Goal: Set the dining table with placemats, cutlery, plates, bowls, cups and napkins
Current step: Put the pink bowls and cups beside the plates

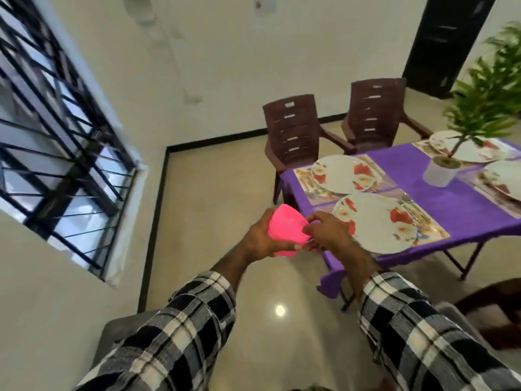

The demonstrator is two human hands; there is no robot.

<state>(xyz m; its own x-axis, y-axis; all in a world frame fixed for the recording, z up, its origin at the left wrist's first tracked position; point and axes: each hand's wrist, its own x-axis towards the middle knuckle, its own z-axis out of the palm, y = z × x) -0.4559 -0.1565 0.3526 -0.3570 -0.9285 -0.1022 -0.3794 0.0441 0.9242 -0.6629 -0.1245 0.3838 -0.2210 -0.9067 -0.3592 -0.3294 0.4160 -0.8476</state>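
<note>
You see a bright, evenly lit room, with daylight coming through the barred window (56, 131) on the left. A round glare spot (280, 310) shines on the glossy floor (214, 198). The wide-angle lens bends the walls and tilts the scene. Your picture is soft throughout, and the potted plant (485, 88) at the right edge is blurred.

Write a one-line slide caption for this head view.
Both hands, left and right, hold a pink cup beside the purple table set with floral plates.
</note>
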